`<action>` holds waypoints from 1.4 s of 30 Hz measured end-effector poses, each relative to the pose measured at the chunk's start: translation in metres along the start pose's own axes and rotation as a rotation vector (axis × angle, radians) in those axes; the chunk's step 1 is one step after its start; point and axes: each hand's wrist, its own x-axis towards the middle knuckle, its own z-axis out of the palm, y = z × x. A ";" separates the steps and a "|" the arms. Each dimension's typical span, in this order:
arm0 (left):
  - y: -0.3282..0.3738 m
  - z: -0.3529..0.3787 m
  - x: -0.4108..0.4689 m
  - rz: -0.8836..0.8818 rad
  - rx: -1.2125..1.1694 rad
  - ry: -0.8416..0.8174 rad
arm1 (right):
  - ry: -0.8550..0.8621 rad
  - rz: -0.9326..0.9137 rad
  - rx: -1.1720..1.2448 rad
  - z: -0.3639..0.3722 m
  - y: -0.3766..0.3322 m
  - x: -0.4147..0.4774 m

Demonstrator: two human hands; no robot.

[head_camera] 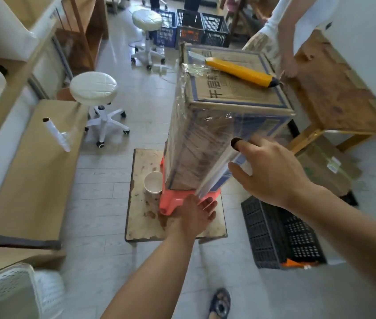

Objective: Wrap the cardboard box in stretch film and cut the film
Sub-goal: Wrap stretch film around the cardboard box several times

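A tall cardboard box with blue print stands on a pink plastic stool, its sides covered in clear stretch film. A film roll leans against the box's near corner. My right hand grips the roll's upper end. My left hand holds its lower end by the stool. A yellow utility knife lies on top of the box.
The stool stands on a low worn board with a white cup. Another person's hand touches the box's far right corner. A black crate sits right, white stools left, a spare film roll on cardboard.
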 end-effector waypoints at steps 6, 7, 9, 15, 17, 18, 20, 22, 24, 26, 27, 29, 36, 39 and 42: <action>-0.060 0.044 0.034 0.021 0.002 0.040 | -0.151 -0.098 0.005 0.014 0.063 -0.009; -0.070 0.049 0.042 0.027 -0.013 0.049 | -0.166 -0.128 0.004 0.017 0.074 -0.009; -0.086 0.058 0.055 0.046 -0.062 0.050 | -0.181 -0.186 0.017 0.021 0.092 -0.011; -0.107 0.080 0.080 0.140 -0.116 0.103 | -0.281 -0.317 0.085 0.032 0.137 -0.005; -0.109 0.087 0.088 0.162 -0.126 0.112 | -0.304 -0.362 0.133 0.036 0.151 0.001; -0.110 0.091 0.093 0.165 -0.129 0.112 | -0.318 -0.380 0.149 0.037 0.157 0.005; -0.109 0.101 0.100 0.163 -0.135 0.118 | -0.337 -0.414 0.154 0.038 0.165 0.012; -0.108 0.112 0.110 0.166 -0.158 0.135 | -0.334 -0.457 0.154 0.038 0.172 0.020; -0.106 0.123 0.118 0.167 -0.175 0.146 | -0.310 -0.514 0.141 0.039 0.178 0.028; -0.103 0.131 0.127 0.190 -0.199 0.145 | -0.294 -0.569 0.112 0.040 0.186 0.038; -0.102 0.133 0.131 0.201 -0.222 0.148 | -0.295 -0.586 0.107 0.041 0.191 0.043; -0.101 0.136 0.139 0.218 -0.236 0.156 | -0.309 -0.601 0.109 0.039 0.202 0.054; -0.098 0.155 0.166 0.259 -0.273 0.236 | -0.387 -0.635 0.102 0.042 0.240 0.097; -0.096 0.166 0.186 0.271 -0.279 0.266 | -0.419 -0.673 0.107 0.048 0.256 0.116; -0.089 0.179 0.204 0.298 -0.327 0.278 | -0.408 -0.724 0.109 0.054 0.273 0.139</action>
